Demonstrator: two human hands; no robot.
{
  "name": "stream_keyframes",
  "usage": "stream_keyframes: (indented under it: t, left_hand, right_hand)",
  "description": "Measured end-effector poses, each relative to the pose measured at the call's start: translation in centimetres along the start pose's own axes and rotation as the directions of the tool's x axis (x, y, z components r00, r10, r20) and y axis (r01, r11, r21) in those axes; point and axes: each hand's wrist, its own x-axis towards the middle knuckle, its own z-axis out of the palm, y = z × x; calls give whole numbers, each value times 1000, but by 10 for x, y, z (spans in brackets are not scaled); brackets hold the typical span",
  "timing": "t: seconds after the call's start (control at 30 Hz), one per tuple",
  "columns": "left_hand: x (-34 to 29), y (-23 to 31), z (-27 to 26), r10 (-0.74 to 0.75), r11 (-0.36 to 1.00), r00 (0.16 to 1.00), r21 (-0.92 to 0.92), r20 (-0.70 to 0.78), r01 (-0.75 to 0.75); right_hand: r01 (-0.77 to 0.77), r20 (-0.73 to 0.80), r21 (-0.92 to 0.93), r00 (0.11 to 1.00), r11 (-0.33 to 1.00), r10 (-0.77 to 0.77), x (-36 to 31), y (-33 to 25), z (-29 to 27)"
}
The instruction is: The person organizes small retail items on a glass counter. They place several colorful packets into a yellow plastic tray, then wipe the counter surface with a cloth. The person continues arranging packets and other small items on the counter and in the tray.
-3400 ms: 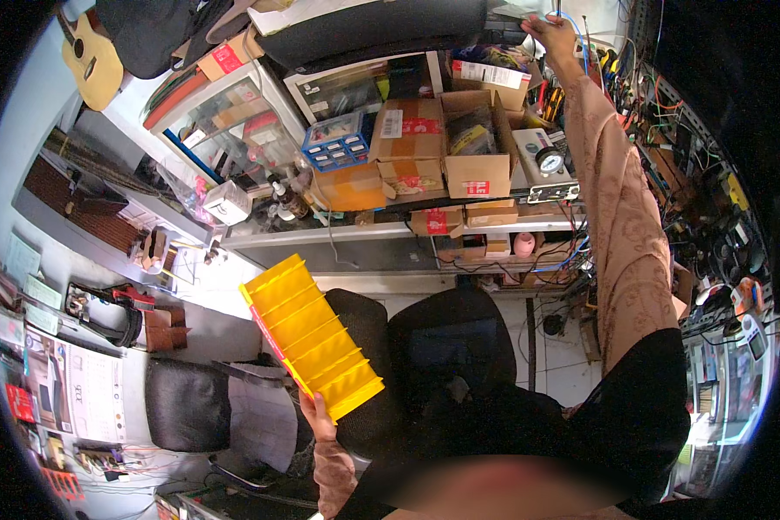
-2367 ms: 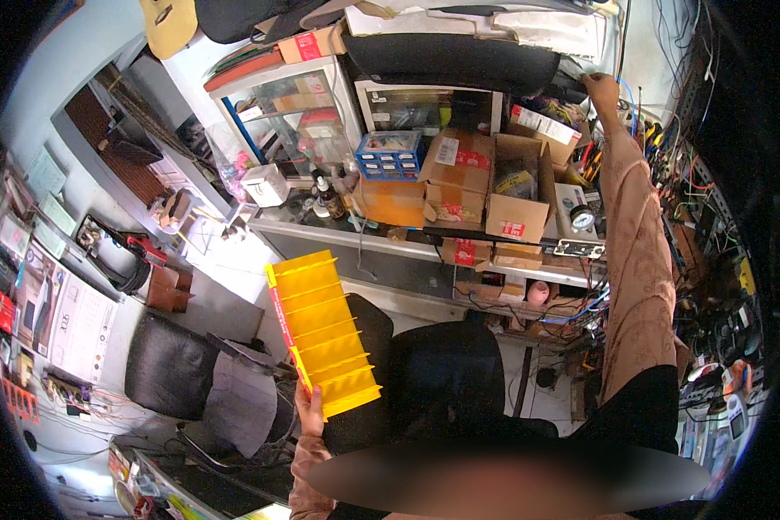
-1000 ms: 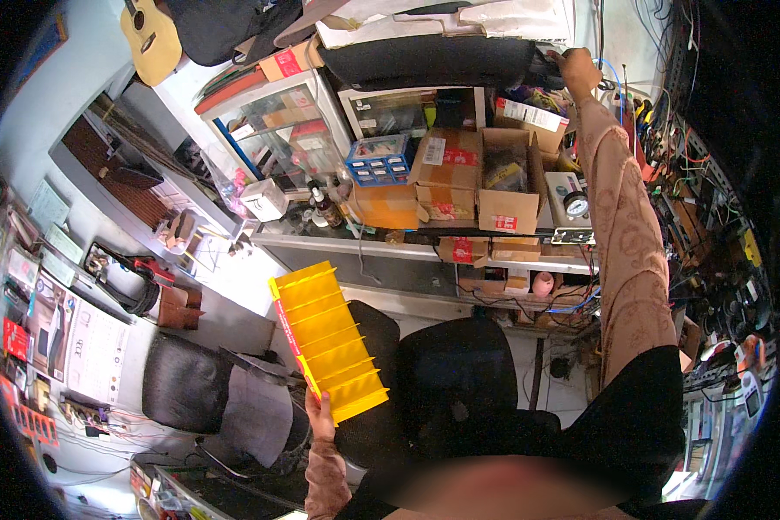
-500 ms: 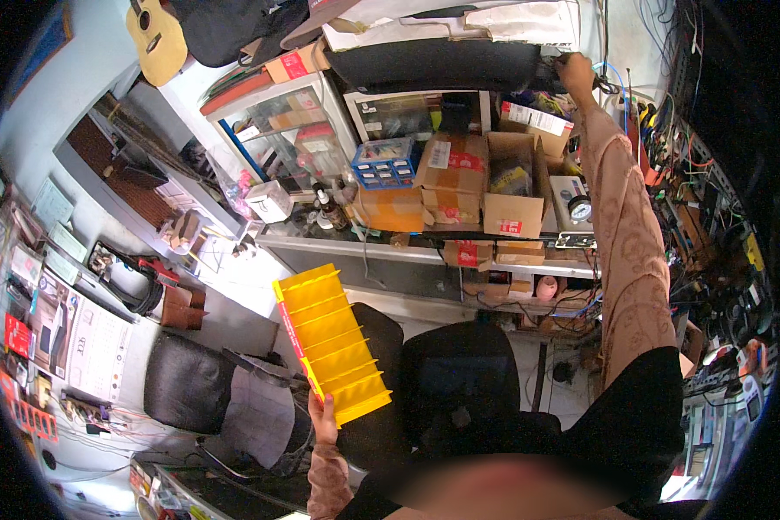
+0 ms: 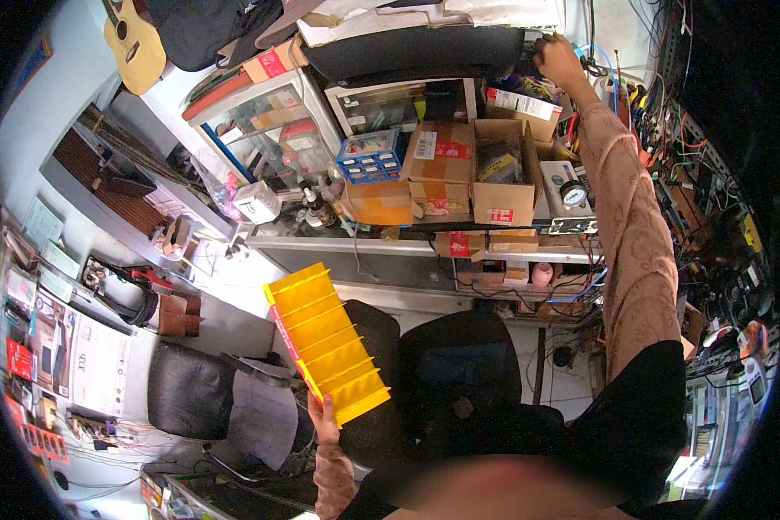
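My left hand [image 5: 324, 421] grips the lower end of a yellow plastic rack [image 5: 328, 342] with several parallel dividers and a red strip along one side. The rack is tilted, in front of the black office chairs. My right arm is stretched far forward and up to the right. At its end my right hand [image 5: 560, 61] has curled fingers beside the right end of a long black padded object [image 5: 416, 57]. What those fingers hold, if anything, is too small to make out. Dark cables hang close to this hand.
On the bench stand open cardboard boxes [image 5: 500, 186], a blue small-drawer organizer [image 5: 369, 158] and a box with a round gauge [image 5: 572, 192]. Hand tools and wires crowd the right wall. Black chairs [image 5: 459, 364] stand between me and the bench; a guitar [image 5: 136, 48] hangs far left.
The view has turned slightly, so the bench and boxes sit a little further left. My right hand stays by the black object's end, and my left hand still holds the yellow rack.
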Motion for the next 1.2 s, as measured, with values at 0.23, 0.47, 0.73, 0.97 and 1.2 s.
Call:
stream_keyframes:
  t: [0.23, 0.47, 0.73, 0.97, 1.2]
  left_hand:
    - [6, -6, -6, -16, 1000, 997, -9, 78, 17]
    - [0, 3, 1, -3, 1000, 999, 3, 32, 2]
    - [5, -5, -3, -9, 997, 994, -82, 106, 18]
    - [0, 3, 0, -18, 999, 999, -30, 48, 20]
    - [3, 2, 2, 8, 999, 998, -49, 62, -5]
  right_hand:
    - [-52, -31, 167, 998, 985, 58, 0, 22, 14]
    - [-108, -34, 220, 992, 969, 118, 7, 43, 46]
    - [-243, -32, 221, 966, 944, 256, 5, 28, 34]
    - [-240, -32, 212, 967, 947, 252, 3, 9, 14]
    - [-187, -87, 151, 976, 971, 202, -4, 13, 18]
